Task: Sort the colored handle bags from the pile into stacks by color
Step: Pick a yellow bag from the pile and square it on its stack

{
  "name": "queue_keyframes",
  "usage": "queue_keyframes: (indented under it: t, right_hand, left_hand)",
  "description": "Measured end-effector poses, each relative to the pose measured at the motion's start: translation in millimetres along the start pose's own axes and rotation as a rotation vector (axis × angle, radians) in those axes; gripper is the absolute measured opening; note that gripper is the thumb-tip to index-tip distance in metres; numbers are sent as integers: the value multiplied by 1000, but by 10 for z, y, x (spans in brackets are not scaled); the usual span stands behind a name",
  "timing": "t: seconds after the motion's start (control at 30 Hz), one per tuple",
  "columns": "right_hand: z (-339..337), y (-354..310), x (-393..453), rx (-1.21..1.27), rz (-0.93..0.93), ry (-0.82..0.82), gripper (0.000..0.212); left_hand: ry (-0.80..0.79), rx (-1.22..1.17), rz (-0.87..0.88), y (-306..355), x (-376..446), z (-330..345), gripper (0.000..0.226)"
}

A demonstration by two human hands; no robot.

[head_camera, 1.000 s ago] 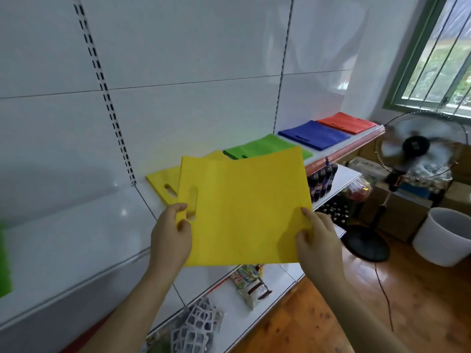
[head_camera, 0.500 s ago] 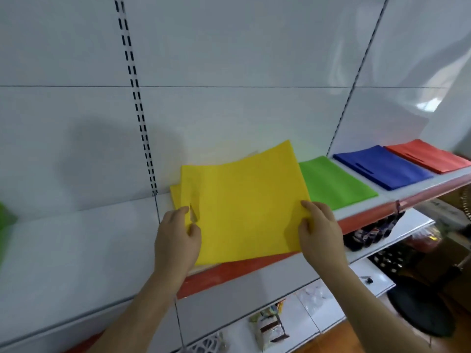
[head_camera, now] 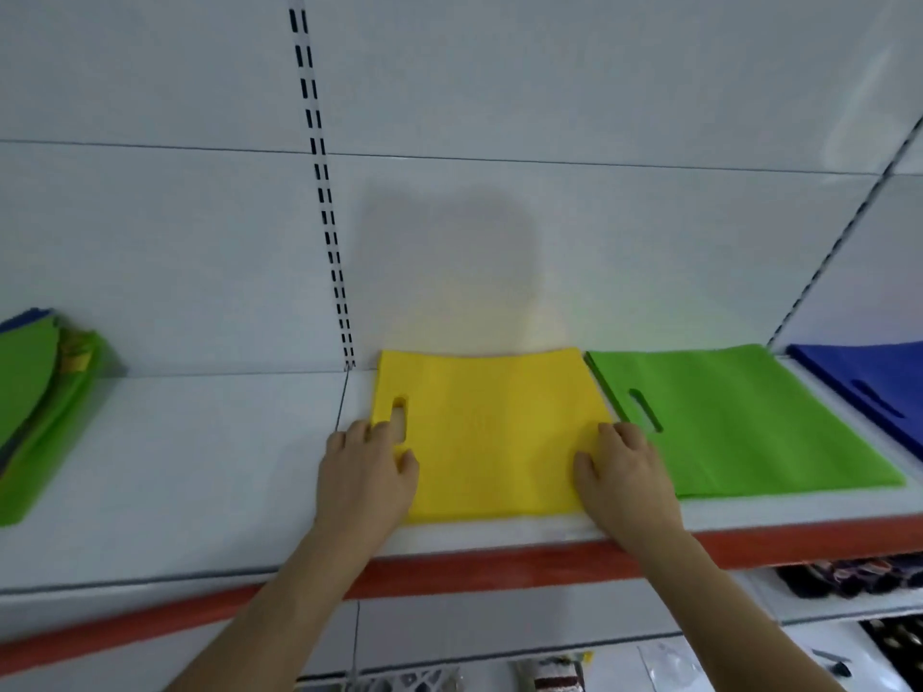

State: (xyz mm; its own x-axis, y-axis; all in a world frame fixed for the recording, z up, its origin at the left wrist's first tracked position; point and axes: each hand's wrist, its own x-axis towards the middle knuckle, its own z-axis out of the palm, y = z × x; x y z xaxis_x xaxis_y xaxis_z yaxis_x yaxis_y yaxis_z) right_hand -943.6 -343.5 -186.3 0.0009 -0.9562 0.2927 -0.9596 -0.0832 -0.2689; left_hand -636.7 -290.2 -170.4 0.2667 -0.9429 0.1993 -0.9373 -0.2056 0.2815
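Yellow bag (head_camera: 492,432) now flat on the shelf (head_camera: 210,472), no longer aloft between both hands.

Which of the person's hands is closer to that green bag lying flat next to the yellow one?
The right hand. It rests on the yellow bag's right edge, right beside the green bag. The left hand is at the yellow bag's far left edge, by its handle slot.
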Motion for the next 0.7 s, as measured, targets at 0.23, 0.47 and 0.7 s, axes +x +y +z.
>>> queue_keyframes:
  t: [0.23,0.47,0.7]
  right_hand:
    - [-21,-28,68,-110,-98,-149,70]
    - [-100,-104,9,-123,-140,-143,83]
    - [-112,-106,22,-121,-175,-136,80]
  left_hand:
    - [23,106,-107,96,-76,36,38]
    - [-12,100,-158,243,-88,-98,27]
    - [-4,22,-175,261,-115,-166,34]
